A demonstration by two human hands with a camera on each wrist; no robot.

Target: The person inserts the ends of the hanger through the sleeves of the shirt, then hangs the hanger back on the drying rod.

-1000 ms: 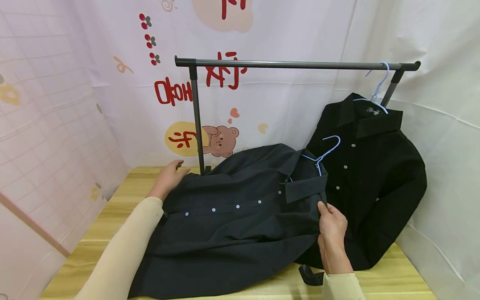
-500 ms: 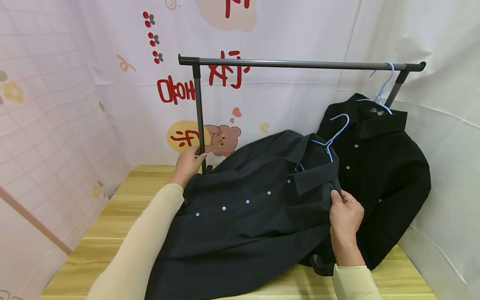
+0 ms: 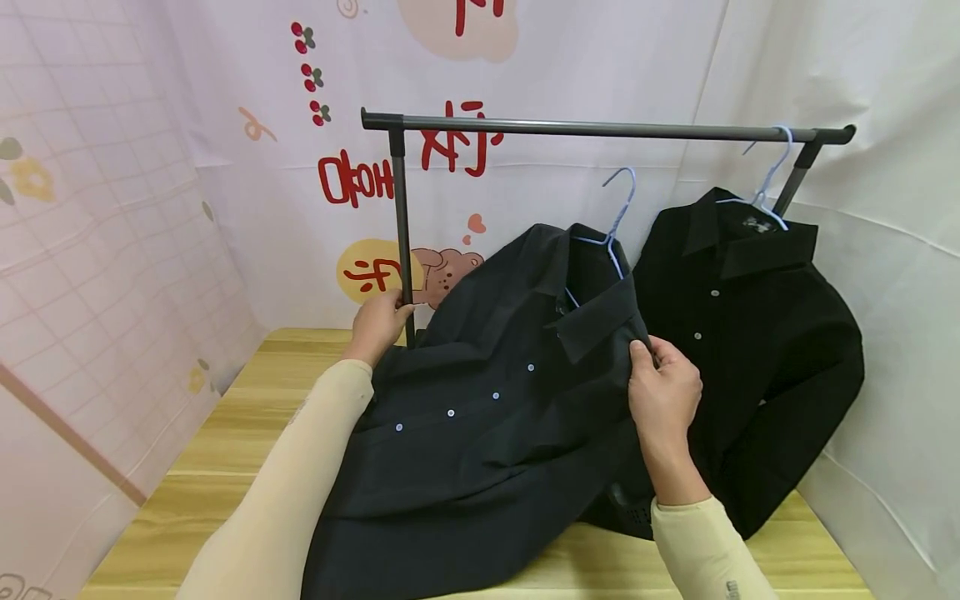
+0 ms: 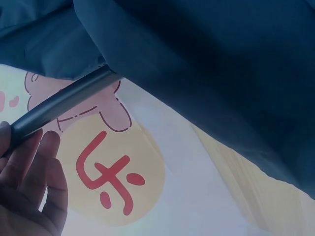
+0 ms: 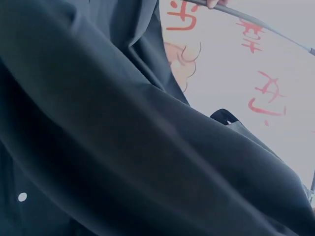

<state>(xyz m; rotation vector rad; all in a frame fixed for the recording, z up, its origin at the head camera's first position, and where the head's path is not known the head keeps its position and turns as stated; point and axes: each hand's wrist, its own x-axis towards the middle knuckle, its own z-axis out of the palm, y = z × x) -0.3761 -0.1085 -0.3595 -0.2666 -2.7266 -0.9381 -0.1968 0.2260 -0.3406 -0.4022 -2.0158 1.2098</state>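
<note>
A black button-up shirt (image 3: 450, 467) lies with its lower part over the table, its collar end raised and tilted. From its open collar rises a light blue hanger (image 3: 619, 218), the hook standing below the rack's bar and apart from it. My right hand (image 3: 666, 390) pinches the shirt at the shoulder beside the collar, thumb in front. Whatever lies inside the cloth there is hidden. With my left hand (image 3: 377, 323) I hold the left post (image 4: 64, 101) of the clothes rack (image 3: 570, 128). Dark cloth (image 5: 128, 132) fills much of the right wrist view and hides the right fingers.
A second black shirt (image 3: 772, 358) hangs at the bar's right end on another blue hanger (image 3: 767, 185), partly behind the first shirt. Bare wood of the table (image 3: 232, 425) shows at left. A printed white curtain (image 3: 555, 75) stands close behind the rack.
My left hand has moved from the shirt's edge to the rack post. My right hand has lifted the collar end with its hanger, first rightward, then up and left toward the bar.
</note>
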